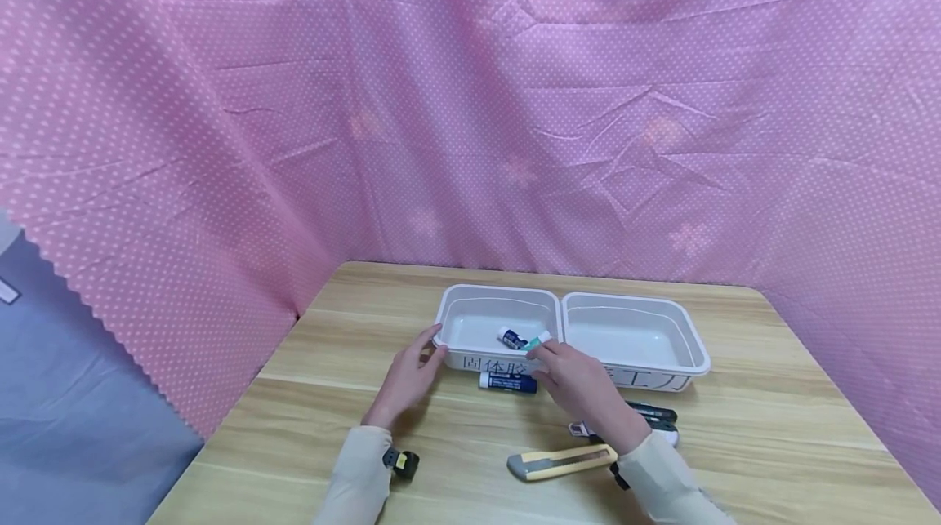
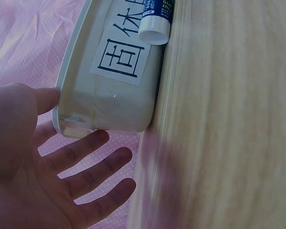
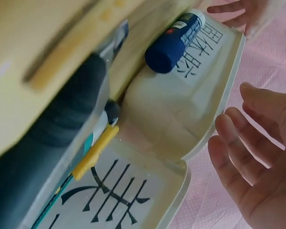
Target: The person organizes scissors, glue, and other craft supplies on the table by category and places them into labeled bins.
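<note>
At the near left corner of the left white bin [image 1: 500,290], my left hand [image 1: 408,378] rests its thumb on the rim, with the other fingers [image 2: 93,179] loosely spread beside the corner. My right hand [image 1: 581,382] is over the front rim of that bin, its fingers relaxed and apart from the thumb; nothing shows between them in the right wrist view. Close by its fingertips, a green-and-white glue stick [image 1: 538,340] leans in the bin beside a blue glue stick [image 1: 512,338]. Another blue glue stick [image 3: 174,43] lies on the table against the bin's labelled front.
A second white bin [image 1: 694,337] with a character label adjoins on the right. A yellow utility knife [image 1: 562,462] lies in front, with a black utility knife [image 1: 654,411] and a white-and-dark one [image 1: 667,432] partly behind my right forearm. Pink dotted cloth [image 1: 470,141] hangs behind the table.
</note>
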The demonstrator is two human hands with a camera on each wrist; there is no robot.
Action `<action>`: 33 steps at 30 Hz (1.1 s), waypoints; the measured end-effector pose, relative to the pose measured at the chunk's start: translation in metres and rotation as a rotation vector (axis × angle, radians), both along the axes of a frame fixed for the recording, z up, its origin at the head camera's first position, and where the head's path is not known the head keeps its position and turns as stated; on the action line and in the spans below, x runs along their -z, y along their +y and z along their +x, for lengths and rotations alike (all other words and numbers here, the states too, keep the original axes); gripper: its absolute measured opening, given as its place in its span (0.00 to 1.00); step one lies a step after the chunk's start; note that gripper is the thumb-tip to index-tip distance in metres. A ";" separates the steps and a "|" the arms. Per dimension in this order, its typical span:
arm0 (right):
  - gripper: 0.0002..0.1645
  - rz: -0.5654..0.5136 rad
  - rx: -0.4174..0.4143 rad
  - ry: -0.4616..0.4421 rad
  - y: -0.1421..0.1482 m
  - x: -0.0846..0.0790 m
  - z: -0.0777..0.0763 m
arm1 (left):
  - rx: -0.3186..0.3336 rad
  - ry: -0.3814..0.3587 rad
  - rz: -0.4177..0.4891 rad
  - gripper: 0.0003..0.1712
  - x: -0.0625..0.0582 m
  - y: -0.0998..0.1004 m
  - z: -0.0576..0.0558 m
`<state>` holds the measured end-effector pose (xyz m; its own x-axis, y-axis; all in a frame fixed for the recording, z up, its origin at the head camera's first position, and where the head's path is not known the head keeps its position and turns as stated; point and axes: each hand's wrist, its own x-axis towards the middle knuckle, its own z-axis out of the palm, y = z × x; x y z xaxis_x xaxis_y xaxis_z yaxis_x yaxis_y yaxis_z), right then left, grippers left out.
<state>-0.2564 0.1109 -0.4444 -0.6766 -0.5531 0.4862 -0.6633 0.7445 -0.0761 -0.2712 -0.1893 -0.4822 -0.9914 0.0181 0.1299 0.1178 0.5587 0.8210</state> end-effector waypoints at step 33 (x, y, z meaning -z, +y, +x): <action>0.22 0.168 -0.123 -0.220 -0.006 0.009 0.006 | -0.013 -0.006 0.004 0.32 -0.003 0.002 0.002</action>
<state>-0.2507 0.1052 -0.4537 -0.6786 -0.6977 0.2297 -0.7304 0.6740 -0.1107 -0.2692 -0.1874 -0.4795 -0.9922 0.0043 0.1245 0.1058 0.5566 0.8240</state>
